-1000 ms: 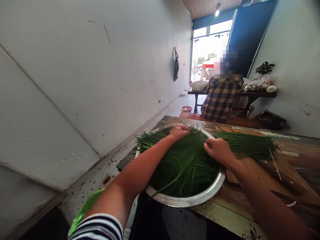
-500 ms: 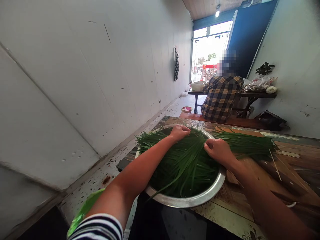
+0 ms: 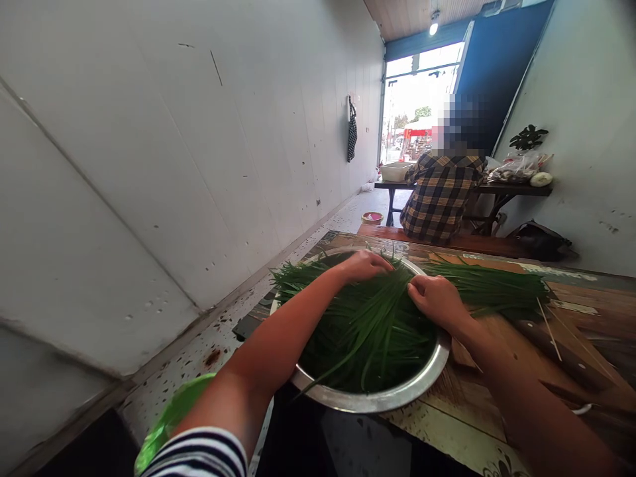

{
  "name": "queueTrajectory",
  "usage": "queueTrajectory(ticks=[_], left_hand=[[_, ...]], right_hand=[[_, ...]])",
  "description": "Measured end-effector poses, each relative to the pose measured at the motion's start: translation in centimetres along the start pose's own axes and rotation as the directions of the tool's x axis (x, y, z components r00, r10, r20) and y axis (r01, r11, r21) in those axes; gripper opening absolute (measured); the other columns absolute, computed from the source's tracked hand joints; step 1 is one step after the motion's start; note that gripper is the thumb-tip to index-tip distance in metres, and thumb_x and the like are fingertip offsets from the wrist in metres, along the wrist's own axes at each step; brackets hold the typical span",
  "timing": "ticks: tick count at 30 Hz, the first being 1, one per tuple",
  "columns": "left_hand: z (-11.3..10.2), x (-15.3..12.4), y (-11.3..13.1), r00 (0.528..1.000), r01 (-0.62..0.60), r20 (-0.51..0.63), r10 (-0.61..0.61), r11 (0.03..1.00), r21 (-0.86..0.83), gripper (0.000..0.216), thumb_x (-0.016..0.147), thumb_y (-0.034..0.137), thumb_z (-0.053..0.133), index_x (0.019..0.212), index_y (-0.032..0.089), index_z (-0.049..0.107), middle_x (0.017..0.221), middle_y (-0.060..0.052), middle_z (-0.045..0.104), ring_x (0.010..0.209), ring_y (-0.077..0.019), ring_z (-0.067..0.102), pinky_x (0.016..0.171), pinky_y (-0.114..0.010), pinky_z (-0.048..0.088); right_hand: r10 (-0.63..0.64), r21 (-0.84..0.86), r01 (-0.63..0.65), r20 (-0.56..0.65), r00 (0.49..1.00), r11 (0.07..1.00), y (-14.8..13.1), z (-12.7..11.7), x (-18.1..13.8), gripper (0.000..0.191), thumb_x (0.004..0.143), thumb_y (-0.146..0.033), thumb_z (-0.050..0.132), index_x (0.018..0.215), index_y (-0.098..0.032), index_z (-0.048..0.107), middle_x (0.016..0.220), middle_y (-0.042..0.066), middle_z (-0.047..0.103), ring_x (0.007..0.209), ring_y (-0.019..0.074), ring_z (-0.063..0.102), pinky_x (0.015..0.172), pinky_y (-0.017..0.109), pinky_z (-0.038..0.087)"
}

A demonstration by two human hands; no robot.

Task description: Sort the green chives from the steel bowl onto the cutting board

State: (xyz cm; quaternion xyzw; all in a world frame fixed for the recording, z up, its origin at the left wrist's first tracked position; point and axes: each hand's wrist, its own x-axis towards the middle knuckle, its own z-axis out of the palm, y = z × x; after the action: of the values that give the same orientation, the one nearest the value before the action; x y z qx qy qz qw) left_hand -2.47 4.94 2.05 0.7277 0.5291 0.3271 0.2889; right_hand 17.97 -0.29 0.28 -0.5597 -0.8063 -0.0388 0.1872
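A wide metal basin [image 3: 375, 401] full of long green garlic chives [image 3: 368, 338] stands at the near edge of the wooden table. My right hand [image 3: 436, 299], at the basin's right rim, is closed around one end of a bunch whose leaves fan out down and left across the heap. Over the basin's far side, my left hand [image 3: 366, 266] reaches to the same end of the bunch. Its fingers are pressed together on the leaves, their tips partly hidden. More garlic chives [image 3: 497, 286] lie in a pile on the table to the right.
Beside the pile, a dark-handled knife [image 3: 564, 354] lies on the table [image 3: 462, 430]. A green bag-lined bin [image 3: 173, 411] stands at lower left. Beyond the table, a person in a plaid shirt [image 3: 442, 195] sits on a red bench [image 3: 380, 231], facing away. The wall [image 3: 223, 199] runs along the left.
My left hand has moved slightly right, closer to my right hand, and its fingers now reach down into the leaves. The right hand keeps its hold on the bunch.
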Motion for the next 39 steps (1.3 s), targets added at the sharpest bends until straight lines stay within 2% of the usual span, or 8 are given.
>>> queueTrajectory(ticks=[3, 7, 11, 16, 21, 28, 31, 39], left_hand=[[-0.4, 0.2, -0.7, 0.984, 0.098, -0.159, -0.084, 0.992, 0.084, 0.016, 0.07, 0.031, 0.066, 0.078, 0.019, 0.074, 0.079, -0.005, 0.069, 0.087, -0.0195, 0.059, 0.084, -0.028, 0.045], [1.7, 0.8, -1.8, 0.99, 0.142, -0.051, -0.135, 0.971, 0.192, 0.025, 0.067, 0.043, 0.068, 0.064, 0.018, 0.071, 0.072, -0.006, 0.066, 0.09, -0.0243, 0.058, 0.094, -0.04, 0.038], [3.6, 0.8, -0.9, 0.983, 0.172, -0.001, -0.182, 0.926, 0.335, 0.014, 0.066, 0.029, 0.071, 0.06, 0.016, 0.069, 0.079, -0.008, 0.067, 0.091, -0.0282, 0.058, 0.098, -0.055, 0.028], [2.2, -0.1, 1.2, 0.971, 0.223, 0.005, -0.24, 0.911, 0.347, 0.006, 0.068, 0.022, 0.067, 0.071, 0.019, 0.071, 0.088, -0.005, 0.069, 0.091, -0.0228, 0.059, 0.096, -0.049, 0.033], [0.0, 0.0, 0.4, 0.96, 0.267, -0.13, -0.249, 0.952, 0.151, 0.017, 0.073, 0.024, 0.061, 0.081, 0.014, 0.072, 0.08, -0.006, 0.07, 0.075, -0.0159, 0.06, 0.075, -0.029, 0.046], [-2.3, 0.7, -0.8, 0.87, 0.085, -0.493, 0.014, 0.98, 0.179, 0.019, 0.079, 0.026, 0.056, 0.084, 0.016, 0.07, 0.084, -0.008, 0.07, 0.087, -0.0201, 0.061, 0.082, -0.032, 0.042], [-2.6, 1.1, -1.6, 0.906, 0.008, -0.423, 0.009, 0.999, 0.038, 0.02, 0.077, 0.029, 0.058, 0.083, 0.014, 0.07, 0.074, -0.006, 0.069, 0.076, -0.0166, 0.061, 0.074, -0.027, 0.044], [-0.3, 1.5, -3.3, 0.987, 0.088, -0.104, -0.124, 0.952, -0.293, 0.018, 0.078, 0.025, 0.057, 0.081, 0.009, 0.066, 0.066, -0.005, 0.067, 0.052, -0.0075, 0.053, 0.056, -0.02, 0.042]], right_hand=[[-0.011, 0.013, 0.011, -0.006, 1.0, 1.0, 0.1, 0.2, 0.0, 0.028, 0.082, -0.032, 0.043, 0.07, -0.02, 0.065, 0.065, 0.003, 0.066, 0.061, 0.0155, 0.054, 0.062, 0.027, 0.031], [-0.017, 0.029, 0.018, -0.027, 0.999, 0.999, 0.4, 0.5, 0.1, 0.029, 0.082, -0.032, 0.042, 0.068, -0.02, 0.064, 0.063, 0.002, 0.065, 0.058, 0.0147, 0.052, 0.062, 0.027, 0.031], [-0.046, 0.03, 0.048, -0.054, 0.997, 0.998, 0.4, 0.5, 0.1, 0.029, 0.082, -0.032, 0.043, 0.064, -0.02, 0.063, 0.059, 0.002, 0.063, 0.056, 0.0138, 0.05, 0.059, 0.026, 0.03], [-0.048, 0.034, 0.05, -0.06, 0.997, 0.998, 0.2, 0.1, 0.0, 0.028, 0.08, -0.031, 0.043, 0.063, -0.02, 0.063, 0.057, 0.001, 0.062, 0.055, 0.0136, 0.05, 0.057, 0.026, 0.029], [-0.037, 0.027, 0.039, -0.049, 0.998, 0.999, 0.2, 0.3, 0.1, 0.028, 0.08, -0.031, 0.043, 0.063, -0.02, 0.062, 0.058, 0.001, 0.063, 0.054, 0.0135, 0.05, 0.058, 0.026, 0.029], [-0.001, 0.041, 0.004, -0.057, 0.998, 0.999, 0.5, 0.6, 0.1, 0.028, 0.08, -0.033, 0.043, 0.064, -0.02, 0.063, 0.058, 0.002, 0.063, 0.057, 0.0144, 0.051, 0.058, 0.026, 0.029], [0.005, 0.052, -0.002, -0.055, 0.998, 0.999, 0.4, 0.5, 0.1, 0.028, 0.079, -0.033, 0.044, 0.064, -0.02, 0.064, 0.058, 0.002, 0.063, 0.057, 0.0146, 0.051, 0.057, 0.026, 0.029], [-0.004, 0.062, 0.01, -0.087, 0.996, 0.998, -0.1, 0.1, 0.0, 0.026, 0.079, -0.031, 0.046, 0.063, -0.02, 0.063, 0.058, 0.002, 0.063, 0.056, 0.0144, 0.051, 0.058, 0.026, 0.03]])
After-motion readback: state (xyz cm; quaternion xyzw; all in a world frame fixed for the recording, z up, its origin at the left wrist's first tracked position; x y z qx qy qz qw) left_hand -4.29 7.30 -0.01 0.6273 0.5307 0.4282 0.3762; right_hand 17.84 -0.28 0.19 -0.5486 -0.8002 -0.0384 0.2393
